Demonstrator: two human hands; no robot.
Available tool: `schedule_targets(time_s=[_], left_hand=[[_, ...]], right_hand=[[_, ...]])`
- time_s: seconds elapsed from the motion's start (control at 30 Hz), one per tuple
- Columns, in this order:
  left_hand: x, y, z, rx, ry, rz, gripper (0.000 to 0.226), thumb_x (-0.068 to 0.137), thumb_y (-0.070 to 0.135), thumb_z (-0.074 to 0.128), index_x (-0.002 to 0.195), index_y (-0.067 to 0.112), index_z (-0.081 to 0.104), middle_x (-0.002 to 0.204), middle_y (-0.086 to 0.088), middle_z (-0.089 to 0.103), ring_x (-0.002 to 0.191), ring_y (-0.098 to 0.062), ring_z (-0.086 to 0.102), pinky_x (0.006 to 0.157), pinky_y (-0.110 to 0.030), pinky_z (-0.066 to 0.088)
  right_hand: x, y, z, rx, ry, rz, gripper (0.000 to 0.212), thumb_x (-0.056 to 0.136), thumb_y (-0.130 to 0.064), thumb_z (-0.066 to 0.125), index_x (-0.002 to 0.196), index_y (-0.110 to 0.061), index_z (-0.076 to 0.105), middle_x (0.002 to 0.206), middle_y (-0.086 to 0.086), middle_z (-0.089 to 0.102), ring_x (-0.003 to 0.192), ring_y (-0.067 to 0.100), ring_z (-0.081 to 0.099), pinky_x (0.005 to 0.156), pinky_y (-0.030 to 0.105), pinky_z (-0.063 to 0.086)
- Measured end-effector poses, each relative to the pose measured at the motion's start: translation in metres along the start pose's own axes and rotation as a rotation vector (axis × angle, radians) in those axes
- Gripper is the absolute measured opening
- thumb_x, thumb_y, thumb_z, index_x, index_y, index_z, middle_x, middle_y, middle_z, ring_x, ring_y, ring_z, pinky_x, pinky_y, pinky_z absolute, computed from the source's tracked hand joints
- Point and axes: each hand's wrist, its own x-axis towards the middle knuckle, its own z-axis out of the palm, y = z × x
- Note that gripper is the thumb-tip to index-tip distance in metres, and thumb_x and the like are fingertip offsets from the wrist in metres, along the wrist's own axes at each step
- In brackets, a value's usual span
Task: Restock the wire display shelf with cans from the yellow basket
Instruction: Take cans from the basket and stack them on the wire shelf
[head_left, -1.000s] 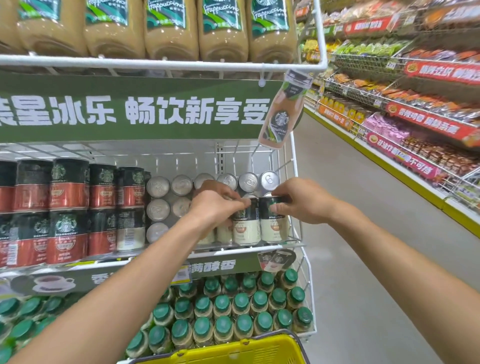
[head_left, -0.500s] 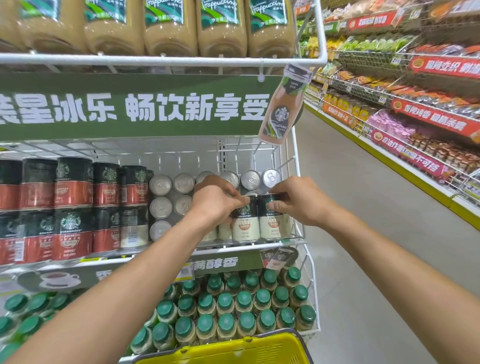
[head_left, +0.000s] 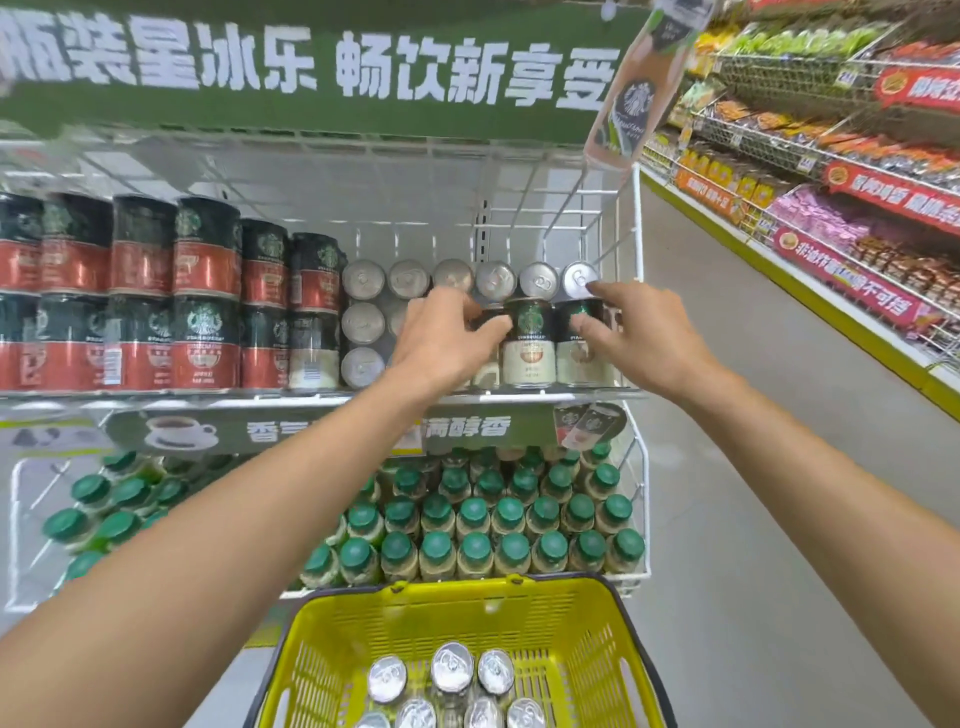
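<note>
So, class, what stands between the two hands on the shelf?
In the head view, an upright cream-and-black can stands between left hand and right hand.
</note>
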Motion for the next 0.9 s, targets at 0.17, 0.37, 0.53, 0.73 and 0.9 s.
schedule_targets(time_s=[0.17,0.37,0.53,0.73,0.9], left_hand=[[-0.058,-0.029,-0.036,0.365,-0.169,0.230,0.058,0.099,0.060,0.051,0.127,0.012,0.068,0.125,-0.011,0.072,0.120,-0.034,0.063,0.096,-0.050,0.054],[-0.126,-0.062,-0.044,0.595,-0.295,0.324,0.074,0.094,0.075,0.029,0.122,0.012,0.058,0.126,-0.011,0.065,0.116,-0.034,0.060,0.093,-0.052,0.053],[-0.167,-0.098,-0.020,0.610,-0.428,0.291,0.080,0.098,0.071,0.030,0.155,0.015,0.041,0.154,-0.010,0.050,0.141,-0.029,0.047,0.110,-0.049,0.045],[-0.192,-0.138,0.006,0.610,-0.463,0.246,0.078,0.101,0.068,0.031,0.158,0.015,0.036,0.156,-0.010,0.049,0.142,-0.029,0.046,0.109,-0.047,0.045],[-0.231,-0.188,0.043,0.587,-0.564,0.225,0.075,0.098,0.070,0.030,0.149,0.017,0.046,0.148,-0.008,0.055,0.137,-0.027,0.050,0.108,-0.043,0.045]], right_hand=[[-0.038,-0.030,0.001,-0.144,-0.086,-0.048,0.061,0.102,-0.059,0.046,0.135,-0.007,0.053,0.136,0.015,0.058,0.125,0.037,0.056,0.098,0.050,0.051],[-0.107,-0.053,0.030,-0.149,-0.182,-0.056,0.080,0.099,-0.071,0.033,0.160,-0.019,0.027,0.168,0.009,0.026,0.154,0.030,0.028,0.117,0.053,0.036],[-0.160,-0.053,0.070,-0.169,-0.381,-0.053,0.085,0.099,-0.070,0.033,0.165,-0.020,0.015,0.172,0.011,0.012,0.158,0.031,0.014,0.125,0.051,0.025],[-0.194,-0.042,0.112,-0.150,-0.429,-0.065,0.085,0.099,-0.071,0.033,0.165,-0.020,0.014,0.172,0.009,0.011,0.159,0.029,0.011,0.124,0.047,0.024],[-0.244,-0.014,0.157,-0.105,-0.488,-0.099,0.083,0.099,-0.070,0.034,0.164,-0.020,0.018,0.171,0.007,0.018,0.157,0.025,0.018,0.123,0.043,0.026]])
